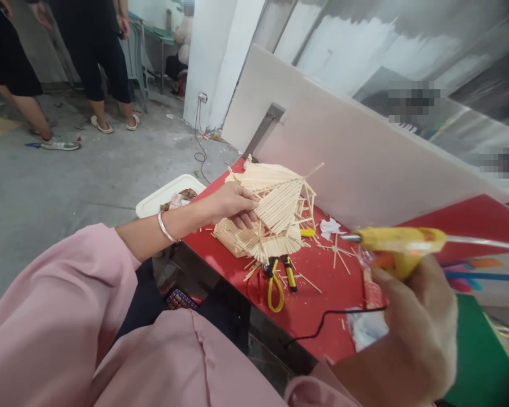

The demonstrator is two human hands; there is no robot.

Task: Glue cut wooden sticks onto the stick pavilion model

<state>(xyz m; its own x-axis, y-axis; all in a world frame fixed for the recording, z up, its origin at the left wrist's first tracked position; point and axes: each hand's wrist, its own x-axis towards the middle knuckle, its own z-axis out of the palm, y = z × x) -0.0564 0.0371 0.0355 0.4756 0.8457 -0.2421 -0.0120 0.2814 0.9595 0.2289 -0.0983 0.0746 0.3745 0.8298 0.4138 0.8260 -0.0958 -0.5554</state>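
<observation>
My left hand (233,204), with a silver bangle on the wrist, grips the near side of a small house model built of thin wooden sticks (274,212), which stands on the red table (314,299). My right hand (415,325) is wrapped round the handle of a yellow hot glue gun (401,244). The gun's nozzle points left toward the model and stops a short way from it. A clear glue stick juts out of the back of the gun to the right. Its black cord runs across the red table.
Yellow-handled scissors (274,282) and yellow-handled pliers (289,271) lie in front of the model among loose sticks. A white board (365,164) stands behind the table. A white tray (169,195) sits on the floor at left. Other people stand at the far left.
</observation>
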